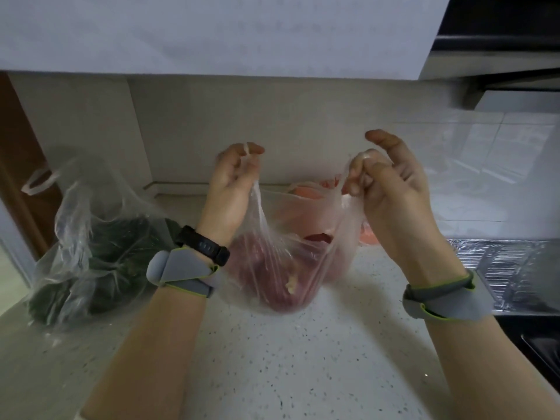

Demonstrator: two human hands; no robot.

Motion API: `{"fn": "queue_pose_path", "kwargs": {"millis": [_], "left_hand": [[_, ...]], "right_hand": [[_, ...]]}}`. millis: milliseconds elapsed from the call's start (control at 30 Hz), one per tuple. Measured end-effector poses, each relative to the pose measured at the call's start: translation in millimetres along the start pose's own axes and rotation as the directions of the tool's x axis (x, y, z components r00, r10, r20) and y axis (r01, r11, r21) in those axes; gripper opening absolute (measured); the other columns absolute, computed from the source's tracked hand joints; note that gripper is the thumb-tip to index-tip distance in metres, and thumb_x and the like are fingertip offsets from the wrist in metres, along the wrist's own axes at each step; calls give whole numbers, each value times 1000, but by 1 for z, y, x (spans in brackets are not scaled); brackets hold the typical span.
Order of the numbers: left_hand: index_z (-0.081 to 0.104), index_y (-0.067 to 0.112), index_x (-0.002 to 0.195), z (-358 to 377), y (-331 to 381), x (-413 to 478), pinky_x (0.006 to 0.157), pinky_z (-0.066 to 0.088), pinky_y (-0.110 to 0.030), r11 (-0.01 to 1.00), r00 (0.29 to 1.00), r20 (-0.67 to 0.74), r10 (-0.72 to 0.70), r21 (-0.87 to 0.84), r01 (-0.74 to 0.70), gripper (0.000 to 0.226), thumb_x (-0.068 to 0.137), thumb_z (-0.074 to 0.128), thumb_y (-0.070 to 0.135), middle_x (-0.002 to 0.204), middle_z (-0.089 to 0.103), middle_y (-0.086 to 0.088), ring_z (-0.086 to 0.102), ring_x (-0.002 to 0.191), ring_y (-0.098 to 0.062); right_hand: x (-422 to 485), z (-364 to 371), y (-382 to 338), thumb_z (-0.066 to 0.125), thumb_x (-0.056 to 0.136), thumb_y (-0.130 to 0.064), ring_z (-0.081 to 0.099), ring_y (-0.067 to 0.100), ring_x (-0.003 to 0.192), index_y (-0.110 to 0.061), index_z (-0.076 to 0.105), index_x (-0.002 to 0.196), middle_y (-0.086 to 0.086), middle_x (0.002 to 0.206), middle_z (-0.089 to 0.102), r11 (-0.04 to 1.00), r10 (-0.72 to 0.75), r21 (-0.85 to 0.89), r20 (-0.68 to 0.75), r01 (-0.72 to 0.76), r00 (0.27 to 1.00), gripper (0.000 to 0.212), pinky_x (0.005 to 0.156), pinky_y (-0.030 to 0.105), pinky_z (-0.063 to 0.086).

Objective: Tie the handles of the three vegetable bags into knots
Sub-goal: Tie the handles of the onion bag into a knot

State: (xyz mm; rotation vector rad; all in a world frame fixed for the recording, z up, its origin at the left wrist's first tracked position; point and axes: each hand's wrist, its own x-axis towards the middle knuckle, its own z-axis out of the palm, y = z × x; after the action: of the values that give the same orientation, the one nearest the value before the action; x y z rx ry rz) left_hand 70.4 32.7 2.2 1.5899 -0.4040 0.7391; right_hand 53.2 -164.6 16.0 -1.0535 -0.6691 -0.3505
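Note:
A clear plastic bag of reddish-purple vegetables (272, 277) stands on the speckled counter (297, 359) in the middle of the view. My left hand (230, 189) pinches its left handle and pulls it upward. My right hand (391, 189) grips the right handle, with thumb and forefinger lifted. The two handles are held apart above the bag. Behind it sits a second clear bag with orange-red vegetables (315, 192). At the left lies a third clear bag of dark green leafy vegetables (91, 262), its handles (39, 180) loose and untied.
A tiled wall rises behind the counter, with a white cabinet (212, 34) overhead. At the right, foil-covered surface (509, 268) borders a dark stove edge (539, 344). A brown door frame (18, 165) stands at the far left.

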Motion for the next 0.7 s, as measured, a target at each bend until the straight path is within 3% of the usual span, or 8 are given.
{"fn": "queue_pose_path", "kwargs": {"millis": [67, 133, 267, 367, 433, 533, 600, 700], "left_hand": [[51, 19, 114, 8, 3, -7, 82, 47, -24, 989, 971, 236, -33, -129, 65, 24, 90, 49, 21, 102, 61, -6, 60, 87, -11], [43, 17, 127, 19, 5, -16, 68, 50, -20, 985, 908, 417, -39, -137, 105, 41, 87, 52, 19, 88, 61, -2, 60, 70, -9], [44, 4, 122, 40, 8, -28, 66, 44, -11, 993, 780, 625, 2, -93, 72, 52, 83, 66, 29, 87, 60, 15, 56, 72, 3], [45, 6, 120, 48, 11, -33, 73, 53, -34, 994, 769, 639, -25, 95, -46, 76, 69, 67, 58, 101, 62, -9, 62, 86, -20], [48, -1, 110, 48, 10, -33, 78, 54, -44, 988, 763, 646, -26, 131, -78, 68, 74, 68, 53, 95, 60, -24, 64, 91, -26], [47, -5, 91, 46, 16, -34, 44, 37, -7, 995, 810, 579, -94, 35, 91, 22, 96, 48, 17, 54, 33, 4, 47, 44, 8], [50, 3, 89, 43, 15, -33, 37, 20, -12, 967, 804, 556, -209, -3, 254, 29, 102, 34, 23, 43, 34, 10, 27, 36, 1], [53, 3, 82, 34, 6, -26, 35, 15, -13, 920, 783, 533, -320, -23, 391, 40, 103, 29, 27, 42, 31, 8, 20, 34, -4]], "right_hand": [[0, 0, 3, 41, 85, -2, 46, 16, 58, -10, 47, 104, -1, 57, 54, 999, 7, -41, 19, -6, 1000, 22, 62, 24, 41], [-1, 0, 3, 41, 89, -2, 46, 14, 58, -8, 46, 103, -2, 55, 49, 989, -1, -151, 35, 6, 999, 16, 61, 19, 41], [-3, 7, -4, 39, 93, 8, 45, 11, 53, -5, 42, 106, -6, 52, 48, 933, -9, -351, 195, 78, 981, 18, 57, 17, 40], [-2, 22, -7, 44, 91, 1, 44, 38, 61, -8, 40, 109, 27, 59, 43, 895, 73, -434, 368, 102, 927, 20, 62, 41, 41], [2, 29, -8, 45, 91, -1, 46, 46, 66, -7, 40, 112, 33, 63, 45, 860, 133, -496, 449, 123, 883, 22, 68, 53, 42], [11, 35, -10, 49, 91, -1, 55, 40, 65, -5, 43, 113, 29, 65, 56, 801, 151, -573, 476, 176, 866, 23, 70, 47, 47], [16, 32, -11, 52, 90, -2, 56, 35, 65, -6, 48, 112, 18, 70, 64, 746, 114, -629, 441, 216, 890, 22, 64, 38, 45], [21, 17, -4, 57, 89, -3, 61, 27, 76, -9, 57, 107, 8, 86, 66, 696, 64, -694, 319, 187, 946, 19, 70, 41, 48]]}}
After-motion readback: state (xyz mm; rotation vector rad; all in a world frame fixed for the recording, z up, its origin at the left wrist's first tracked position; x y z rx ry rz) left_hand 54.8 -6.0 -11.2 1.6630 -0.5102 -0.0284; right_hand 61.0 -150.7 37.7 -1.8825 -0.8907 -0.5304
